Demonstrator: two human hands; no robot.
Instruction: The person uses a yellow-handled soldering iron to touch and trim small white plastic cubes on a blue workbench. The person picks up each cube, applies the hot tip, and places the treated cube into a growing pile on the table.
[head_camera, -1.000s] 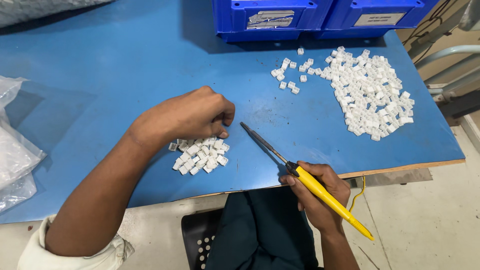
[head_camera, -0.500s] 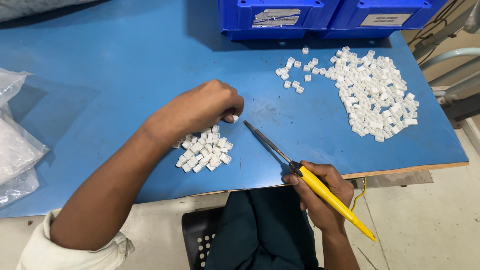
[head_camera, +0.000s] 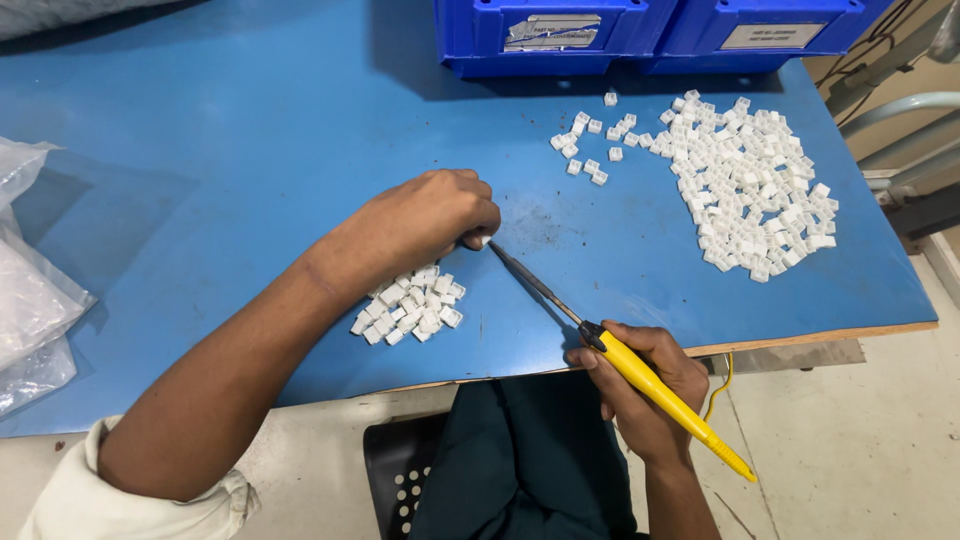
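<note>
Holding a Small White Part Against the Tool Tip on the Blue Desk

Two bare hands are in view over the blue desk (head_camera: 250, 150). Left hand (head_camera: 425, 225) lies knuckles-up near the desk's centre, fingers curled and pressed together, pinching one small white part (head_camera: 484, 241) at their tips, at about 3 o'clock of the hand. The part sits on or just above the desk surface; which one cannot be told.

Right hand (head_camera: 640, 385) is at 5 o'clock from the left hand, at the desk's near edge. Its fingers are wrapped tight around one yellow-handled tool (head_camera: 650, 385). The tool's dark metal shaft runs toward 10 o'clock, and its tip meets the pinched part.

Counted items:
- One small heap of white parts (head_camera: 408, 305), touching the left wrist at its 6 o'clock side; roughly two to three dozen pieces, exact count not readable.
- One large heap of white parts (head_camera: 750, 180) at 2 o'clock from the left hand, well apart from it; far over a hundred pieces, with about a dozen strays spread along its left edge.
- Two blue bins (head_camera: 545, 35) side by side at the desk's far edge, 12 to 1 o'clock.
- Clear plastic bags (head_camera: 30, 290) at the desk's left edge, 9 o'clock; their number cannot be told.
</note>
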